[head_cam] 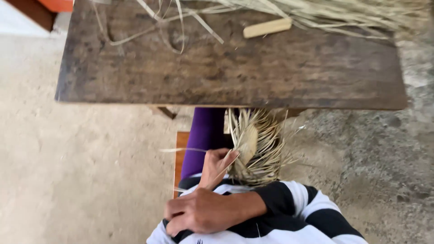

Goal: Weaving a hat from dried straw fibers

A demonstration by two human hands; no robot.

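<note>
My left hand (218, 165) is raised over my lap, its fingers pinched on a thin pale straw strand (181, 150) that runs off to the left. Its fingertips touch a partly woven straw piece (260, 153) with loose ends fanning out, which sits on my lap just below the table edge. My right hand (199, 212) crosses in from the right. It is closed over the black-and-white striped sleeve (181, 184) of my left forearm.
A dark, worn wooden table (226, 77) spans the top. On it lie a bundle of dry straw (343, 16) and a short pale wooden stick (267, 27). Purple trousers (203, 131) and a wooden seat edge (180, 153) show below, over a bare earthen floor (81, 171).
</note>
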